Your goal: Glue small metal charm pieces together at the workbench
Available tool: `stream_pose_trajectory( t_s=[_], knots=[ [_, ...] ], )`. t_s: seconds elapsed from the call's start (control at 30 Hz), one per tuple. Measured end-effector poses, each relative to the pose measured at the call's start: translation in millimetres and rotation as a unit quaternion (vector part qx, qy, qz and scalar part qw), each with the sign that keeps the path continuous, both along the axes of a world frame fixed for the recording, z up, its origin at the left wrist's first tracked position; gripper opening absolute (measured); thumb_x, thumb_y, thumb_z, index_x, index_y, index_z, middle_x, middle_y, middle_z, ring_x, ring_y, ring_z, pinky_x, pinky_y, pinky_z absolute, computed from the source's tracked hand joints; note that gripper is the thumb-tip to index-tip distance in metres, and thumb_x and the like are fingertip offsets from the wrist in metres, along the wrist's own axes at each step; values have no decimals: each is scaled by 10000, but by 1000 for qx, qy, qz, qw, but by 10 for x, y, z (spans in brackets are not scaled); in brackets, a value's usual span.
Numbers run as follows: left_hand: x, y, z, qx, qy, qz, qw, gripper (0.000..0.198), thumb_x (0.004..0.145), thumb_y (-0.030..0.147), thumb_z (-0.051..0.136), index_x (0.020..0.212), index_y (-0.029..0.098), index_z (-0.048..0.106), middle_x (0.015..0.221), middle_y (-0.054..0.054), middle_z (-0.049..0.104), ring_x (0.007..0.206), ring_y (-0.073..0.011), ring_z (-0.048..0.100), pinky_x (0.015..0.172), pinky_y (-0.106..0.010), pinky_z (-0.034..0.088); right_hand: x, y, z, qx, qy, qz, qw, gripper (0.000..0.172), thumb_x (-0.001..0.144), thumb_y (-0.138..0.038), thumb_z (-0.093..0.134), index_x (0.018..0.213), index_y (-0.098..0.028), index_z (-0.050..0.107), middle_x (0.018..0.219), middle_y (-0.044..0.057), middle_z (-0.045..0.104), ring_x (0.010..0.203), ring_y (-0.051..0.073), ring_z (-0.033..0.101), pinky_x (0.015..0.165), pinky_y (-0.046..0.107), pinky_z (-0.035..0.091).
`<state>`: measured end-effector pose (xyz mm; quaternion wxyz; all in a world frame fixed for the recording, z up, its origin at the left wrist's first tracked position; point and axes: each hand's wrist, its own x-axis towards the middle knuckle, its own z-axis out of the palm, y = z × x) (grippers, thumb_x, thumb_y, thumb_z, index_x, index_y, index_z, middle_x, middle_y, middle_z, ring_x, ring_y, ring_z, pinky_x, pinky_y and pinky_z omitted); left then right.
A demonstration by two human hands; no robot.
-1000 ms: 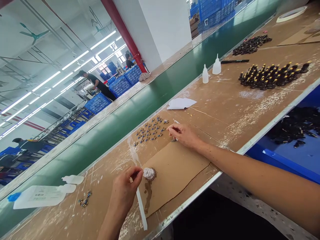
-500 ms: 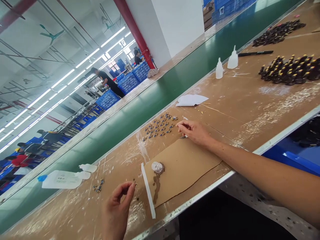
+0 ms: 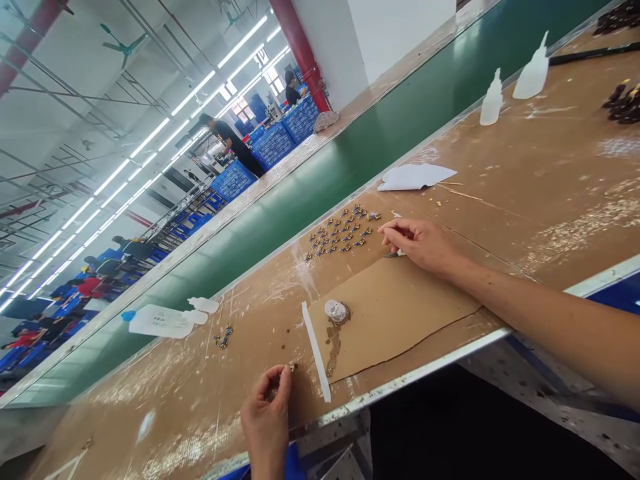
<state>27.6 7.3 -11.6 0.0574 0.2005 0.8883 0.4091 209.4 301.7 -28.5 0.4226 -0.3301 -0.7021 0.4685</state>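
Observation:
My left hand (image 3: 267, 407) is pinched near the front edge of the table, with a tiny dark-and-gold piece (image 3: 293, 367) at its fingertips. Thumb and fingers of my right hand (image 3: 423, 245) are closed together over the far edge of a cardboard sheet (image 3: 405, 307); what they hold, if anything, is hidden. Beside that palm a small dark-tipped tool (image 3: 391, 255) partly shows. Just beyond the fingers lie rows of small blue-and-gold pieces (image 3: 345, 229). A small round container with whitish contents (image 3: 336, 311) stands on the cardboard, by a wet brown stain.
White tape (image 3: 316, 352) runs along the cardboard's left edge. A large plastic bottle (image 3: 160, 321) lies at left, near a few blue-and-gold pieces (image 3: 223, 338). White paper (image 3: 417, 177) and nozzle bottles (image 3: 492, 103) are at back right. A green conveyor belt (image 3: 320, 175) runs behind.
The view has swung left, so the table's things sit further right and higher. My left hand has come nearer the front edge with the tiny piece. My right hand stays by the rows.

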Motion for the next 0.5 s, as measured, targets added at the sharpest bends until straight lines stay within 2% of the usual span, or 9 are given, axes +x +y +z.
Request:
stream_pose_trajectory(
  t_s=[0.5],
  knots=[
    [-3,10,-26,-3,15,-14,1000,491,533,603,690,730,152,684,707,-42,676,718,-198,614,703,-281,451,-3,21,-14,-9,9,0,1000,204,815,-269,470,851,-139,624,676,9,611,516,66,522,507,182,416]
  ],
)
